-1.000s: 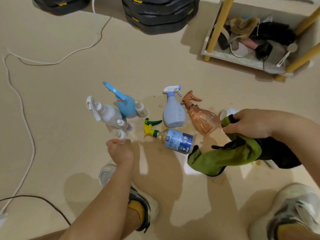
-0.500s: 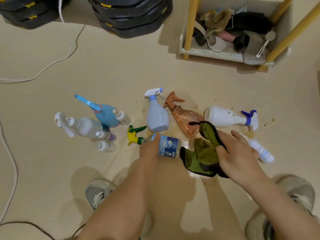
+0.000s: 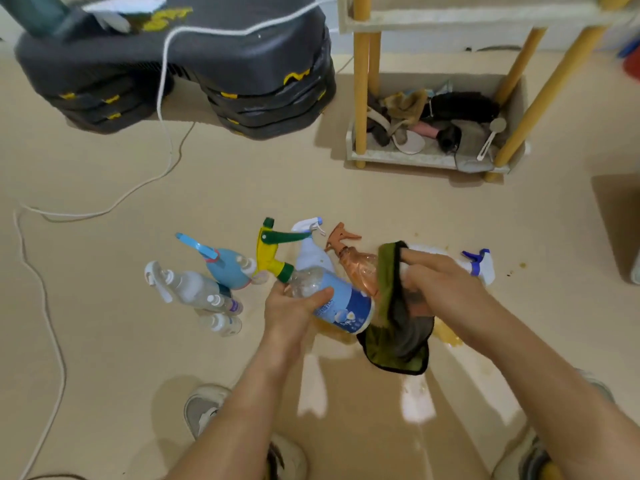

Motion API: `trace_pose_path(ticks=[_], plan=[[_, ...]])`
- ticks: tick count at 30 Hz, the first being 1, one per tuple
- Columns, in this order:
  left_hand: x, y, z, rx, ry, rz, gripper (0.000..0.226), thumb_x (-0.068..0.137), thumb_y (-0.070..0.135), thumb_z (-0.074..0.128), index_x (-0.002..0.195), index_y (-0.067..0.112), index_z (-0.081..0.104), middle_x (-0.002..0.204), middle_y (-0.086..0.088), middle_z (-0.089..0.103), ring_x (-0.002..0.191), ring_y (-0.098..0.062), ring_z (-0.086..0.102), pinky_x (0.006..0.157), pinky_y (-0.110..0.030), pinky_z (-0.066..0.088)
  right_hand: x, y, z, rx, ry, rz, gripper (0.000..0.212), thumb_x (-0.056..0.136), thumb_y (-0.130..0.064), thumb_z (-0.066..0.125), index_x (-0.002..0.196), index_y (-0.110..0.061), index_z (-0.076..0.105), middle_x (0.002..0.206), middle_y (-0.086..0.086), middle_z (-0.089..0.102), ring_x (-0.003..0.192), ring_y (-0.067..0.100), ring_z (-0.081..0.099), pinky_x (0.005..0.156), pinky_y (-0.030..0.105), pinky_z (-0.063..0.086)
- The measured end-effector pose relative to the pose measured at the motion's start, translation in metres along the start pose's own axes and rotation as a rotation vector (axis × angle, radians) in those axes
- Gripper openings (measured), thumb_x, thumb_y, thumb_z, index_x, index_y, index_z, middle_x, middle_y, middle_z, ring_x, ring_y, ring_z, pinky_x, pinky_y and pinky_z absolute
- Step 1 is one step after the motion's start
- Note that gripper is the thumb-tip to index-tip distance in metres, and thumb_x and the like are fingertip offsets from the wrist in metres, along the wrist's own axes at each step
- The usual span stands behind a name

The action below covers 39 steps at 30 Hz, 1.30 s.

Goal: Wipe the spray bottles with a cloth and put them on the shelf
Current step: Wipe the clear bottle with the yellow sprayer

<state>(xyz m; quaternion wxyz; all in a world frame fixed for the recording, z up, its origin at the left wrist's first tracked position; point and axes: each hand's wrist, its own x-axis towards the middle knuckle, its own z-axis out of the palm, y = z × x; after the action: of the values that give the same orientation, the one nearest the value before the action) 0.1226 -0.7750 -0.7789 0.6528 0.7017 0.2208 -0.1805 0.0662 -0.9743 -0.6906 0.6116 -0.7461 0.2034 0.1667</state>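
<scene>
My left hand (image 3: pixel 294 308) grips a clear spray bottle (image 3: pixel 341 304) with a blue label and a yellow-green trigger head, lifted off the floor and tilted. My right hand (image 3: pixel 440 289) holds a green and black cloth (image 3: pixel 394 337) against the bottle's base end. Behind stand a pale blue spray bottle (image 3: pixel 311 252) and an orange one (image 3: pixel 360 268). A white bottle with a blue trigger (image 3: pixel 481 266) lies on the floor to the right, partly hidden by my right hand. To the left are a round blue bottle (image 3: pixel 225 268), a clear one (image 3: pixel 183 287) and small bottles (image 3: pixel 221 322). The shelf (image 3: pixel 429 157) stands at the back right.
The shelf's bottom tier holds brushes, cloths and a spoon between yellow posts (image 3: pixel 360 98). Stacked black steps (image 3: pixel 194 77) sit at the back left. A white cable (image 3: pixel 166 133) trails across the floor on the left. A yellowish spill (image 3: pixel 446 336) wets the floor under the cloth. My shoes (image 3: pixel 204 410) are below.
My left hand has gripped the blue-label bottle and lifted it off the floor. My right hand has brought the cloth against it. The view has tilted up toward the shelf.
</scene>
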Motion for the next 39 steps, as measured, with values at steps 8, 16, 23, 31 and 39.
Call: trace_pose_path(ticks=[8,16,23,31,39], plan=[[-0.075,0.104,-0.005,-0.102,-0.425,0.276,0.066,0.058,-0.001,0.081,0.12,0.012,0.063,0.111,-0.012,0.073,0.097,-0.025,0.071,0.072,-0.032,0.056,-0.04,-0.031,0.016,-0.385,0.192,-0.41,0.06,0.088,-0.052,0.065,0.141,-0.042,0.038,0.112,-0.029,0.042,0.11,0.014,0.031,0.092,0.036,0.037],[-0.126,0.143,-0.013,-0.077,-0.599,0.448,0.078,0.045,0.007,0.085,0.12,0.007,0.064,0.111,-0.01,0.073,0.099,-0.025,0.07,0.079,-0.033,0.056,-0.073,-0.062,-0.011,0.079,-0.124,-0.414,0.043,0.081,-0.062,0.055,0.123,-0.052,0.054,0.122,-0.019,0.066,0.114,0.005,0.064,0.103,0.039,0.05],[-0.161,0.167,0.0,0.01,-0.616,0.444,0.063,0.053,0.001,0.087,0.112,0.014,0.069,0.105,-0.009,0.076,0.091,-0.023,0.072,0.069,-0.034,0.06,-0.101,-0.081,-0.03,0.103,-0.353,-0.36,0.063,0.075,-0.022,0.086,0.127,-0.036,0.052,0.117,-0.013,0.072,0.109,0.007,0.068,0.09,0.022,0.054],[-0.146,0.16,-0.013,-0.002,-0.958,0.387,0.093,0.064,0.047,0.088,0.14,0.015,0.044,0.127,0.003,0.067,0.117,-0.016,0.063,0.094,-0.027,0.05,-0.12,-0.09,-0.036,0.111,-0.303,-0.586,0.079,0.065,0.0,0.089,0.13,-0.031,0.056,0.123,-0.004,0.069,0.113,0.017,0.066,0.092,0.027,0.054],[-0.141,0.156,-0.019,0.263,-0.813,0.37,0.03,0.081,0.021,0.075,0.104,0.003,0.072,0.107,-0.016,0.073,0.1,-0.033,0.067,0.097,-0.042,0.053,-0.115,-0.08,-0.044,0.532,-0.543,-0.462,0.077,0.05,-0.03,0.095,0.119,-0.005,0.069,0.116,0.025,0.069,0.104,0.037,0.068,0.086,0.042,0.057]])
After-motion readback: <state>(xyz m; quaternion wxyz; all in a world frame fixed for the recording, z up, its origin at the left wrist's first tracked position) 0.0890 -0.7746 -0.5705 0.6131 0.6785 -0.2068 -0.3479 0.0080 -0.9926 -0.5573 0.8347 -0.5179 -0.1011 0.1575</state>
